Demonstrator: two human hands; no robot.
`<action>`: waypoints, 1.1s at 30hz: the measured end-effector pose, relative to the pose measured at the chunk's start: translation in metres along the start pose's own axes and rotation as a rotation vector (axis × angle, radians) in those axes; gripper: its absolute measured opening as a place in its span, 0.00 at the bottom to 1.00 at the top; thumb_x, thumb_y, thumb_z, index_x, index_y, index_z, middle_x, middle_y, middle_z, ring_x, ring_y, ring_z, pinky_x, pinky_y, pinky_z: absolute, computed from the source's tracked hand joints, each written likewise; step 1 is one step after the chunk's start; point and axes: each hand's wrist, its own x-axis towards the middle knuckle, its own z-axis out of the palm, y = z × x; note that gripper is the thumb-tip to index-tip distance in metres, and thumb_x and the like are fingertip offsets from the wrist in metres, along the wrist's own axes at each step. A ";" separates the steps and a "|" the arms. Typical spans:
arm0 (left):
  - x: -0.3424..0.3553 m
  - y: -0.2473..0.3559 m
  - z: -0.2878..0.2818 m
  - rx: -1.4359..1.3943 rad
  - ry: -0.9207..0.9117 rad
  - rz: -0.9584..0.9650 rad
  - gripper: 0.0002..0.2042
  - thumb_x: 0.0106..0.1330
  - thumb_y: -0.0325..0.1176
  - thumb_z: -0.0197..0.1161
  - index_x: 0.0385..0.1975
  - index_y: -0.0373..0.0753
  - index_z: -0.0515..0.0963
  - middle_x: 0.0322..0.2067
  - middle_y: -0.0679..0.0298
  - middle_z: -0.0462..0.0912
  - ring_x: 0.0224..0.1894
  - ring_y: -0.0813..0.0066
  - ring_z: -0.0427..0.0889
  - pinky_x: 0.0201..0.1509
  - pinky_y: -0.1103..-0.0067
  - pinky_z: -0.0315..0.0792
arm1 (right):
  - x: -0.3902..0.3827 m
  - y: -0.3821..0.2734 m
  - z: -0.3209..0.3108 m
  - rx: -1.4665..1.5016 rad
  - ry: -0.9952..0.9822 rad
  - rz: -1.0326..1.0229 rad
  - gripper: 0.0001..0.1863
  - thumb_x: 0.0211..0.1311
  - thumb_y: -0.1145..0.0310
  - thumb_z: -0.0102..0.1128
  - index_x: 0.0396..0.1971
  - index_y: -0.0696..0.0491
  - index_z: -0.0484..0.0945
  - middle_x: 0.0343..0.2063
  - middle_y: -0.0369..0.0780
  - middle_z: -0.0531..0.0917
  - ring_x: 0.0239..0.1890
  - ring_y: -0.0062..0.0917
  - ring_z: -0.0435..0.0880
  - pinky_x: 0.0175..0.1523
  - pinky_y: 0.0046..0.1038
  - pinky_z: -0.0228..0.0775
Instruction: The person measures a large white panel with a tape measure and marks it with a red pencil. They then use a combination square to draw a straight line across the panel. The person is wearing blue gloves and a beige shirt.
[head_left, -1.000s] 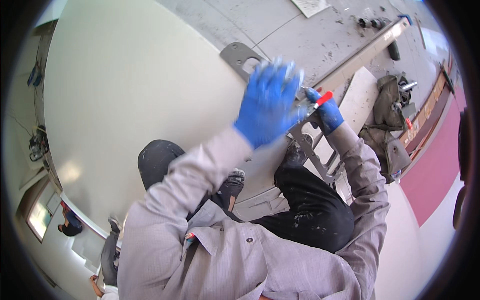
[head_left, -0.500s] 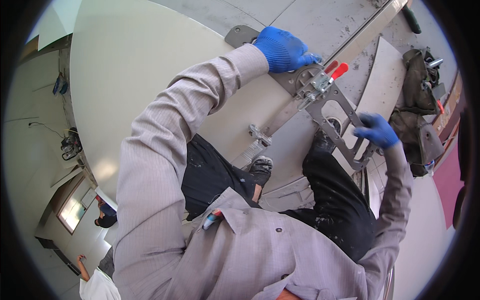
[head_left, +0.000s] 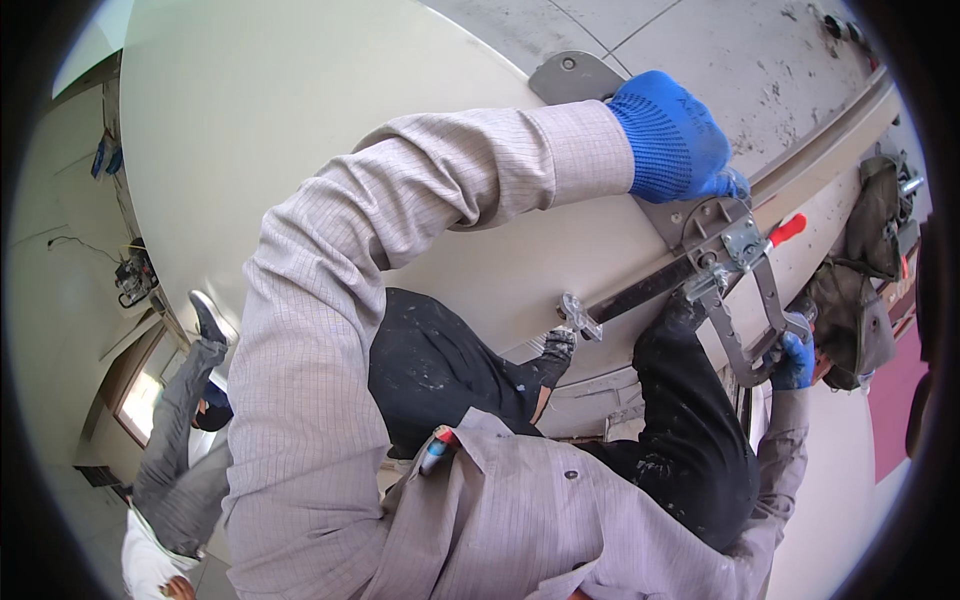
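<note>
A grey metal clamping frame (head_left: 735, 340) with a red-tipped lever (head_left: 788, 230) lies at the edge of a large pale panel (head_left: 480, 270). My left hand (head_left: 672, 140), in a blue knitted glove, is closed over the frame's upper part beside a rounded grey plate (head_left: 575, 78). Most of its fingers are hidden behind the back of the hand. Lower right, my right hand (head_left: 795, 362), also gloved in blue, is closed round the frame's outer end. From the frame a dark bar (head_left: 645, 288) runs left to a small metal clamp (head_left: 580, 316) over the panel.
A long pale beam (head_left: 840, 150) slants beyond my left hand. Dark tool bags (head_left: 850, 325) lie on the far right, close to my right hand. My shoe (head_left: 553, 358) is below the small clamp. Another person's leg (head_left: 170, 440) shows at the lower left.
My right hand, blurred near the frame's side before, now grips its outer end. The frame and my left hand appear farther right and lower. The other person's leg has swung into view.
</note>
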 end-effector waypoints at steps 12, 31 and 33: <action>-0.011 -0.031 -0.022 0.089 -0.076 -0.096 0.32 0.74 0.65 0.39 0.35 0.45 0.85 0.33 0.55 0.87 0.40 0.57 0.88 0.41 0.61 0.79 | 0.031 -0.005 0.026 0.162 -0.096 0.115 0.25 0.58 0.59 0.71 0.51 0.59 0.78 0.18 0.35 0.77 0.13 0.20 0.74 0.18 0.21 0.69; -0.078 -0.235 -0.063 -0.073 0.126 -0.283 0.29 0.70 0.64 0.47 0.34 0.44 0.85 0.30 0.54 0.86 0.36 0.53 0.85 0.41 0.65 0.76 | 0.115 -0.092 0.261 0.104 0.037 0.048 0.07 0.66 0.63 0.65 0.35 0.49 0.81 0.19 0.29 0.76 0.14 0.14 0.71 0.17 0.19 0.63; -0.064 -0.240 -0.060 0.029 0.077 -0.287 0.26 0.70 0.63 0.48 0.36 0.48 0.84 0.32 0.58 0.86 0.39 0.54 0.84 0.45 0.68 0.75 | 0.125 -0.082 0.259 0.093 0.093 0.101 0.07 0.66 0.63 0.64 0.36 0.51 0.80 0.17 0.30 0.74 0.12 0.15 0.69 0.15 0.20 0.61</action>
